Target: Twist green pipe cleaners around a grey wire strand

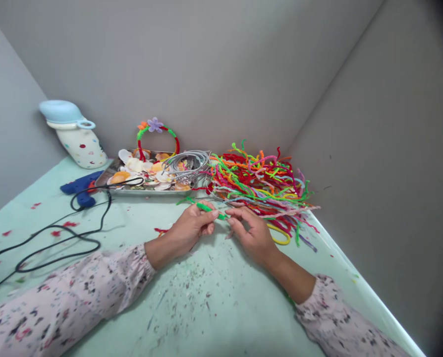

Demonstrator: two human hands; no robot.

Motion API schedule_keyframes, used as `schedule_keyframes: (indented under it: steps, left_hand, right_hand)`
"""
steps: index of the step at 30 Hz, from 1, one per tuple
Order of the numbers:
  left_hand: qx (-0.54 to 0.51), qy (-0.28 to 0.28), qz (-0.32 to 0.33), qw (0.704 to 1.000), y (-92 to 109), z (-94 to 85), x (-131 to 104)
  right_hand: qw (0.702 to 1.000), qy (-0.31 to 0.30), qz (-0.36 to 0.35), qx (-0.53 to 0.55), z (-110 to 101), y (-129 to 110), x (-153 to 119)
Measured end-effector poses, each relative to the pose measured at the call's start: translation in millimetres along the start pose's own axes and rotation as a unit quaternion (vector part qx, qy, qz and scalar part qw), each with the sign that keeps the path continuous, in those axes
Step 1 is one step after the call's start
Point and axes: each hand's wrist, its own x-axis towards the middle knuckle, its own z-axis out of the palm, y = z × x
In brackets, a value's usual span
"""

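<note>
A green pipe cleaner (205, 208), wound thick along part of its length, is held between my two hands above the table. My left hand (193, 224) grips it between thumb and fingers. At its right end, my right hand (251, 233) pinches the tip with thumb and forefinger. Just behind my right hand lies a large heap of many-coloured pipe cleaners (258, 178). A yellow loop (283, 235) pokes out beside that hand. Small red pieces (161, 231) show next to my left wrist.
A metal tray (150, 192) of shells and trimmings stands behind, with a coil of grey wire (192, 166) and a flowered hoop (177, 144). Farther left are a blue glue gun (81, 183), its black cable (104, 213) and a bottle (81, 144). Grey walls enclose the table (206, 307).
</note>
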Motion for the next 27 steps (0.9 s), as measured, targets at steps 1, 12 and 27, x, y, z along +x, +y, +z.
schedule_keyframes:
  steps: [1,12,27]
  left_hand:
    - [0.001,0.002,0.004,1.000,-0.5,0.0,-0.1]
    - [0.019,0.009,0.019,1.000,-4.6,-2.8,0.2]
    - [0.010,0.017,0.017,1.000,-2.1,-2.1,2.3]
  right_hand:
    - [1.000,0.002,-0.014,-0.005,-0.7,0.1,0.5]
    - [0.999,-0.007,0.000,0.047,0.8,-1.7,0.1]
    - [0.908,-0.035,-0.298,-0.292,-16.3,-0.6,5.5]
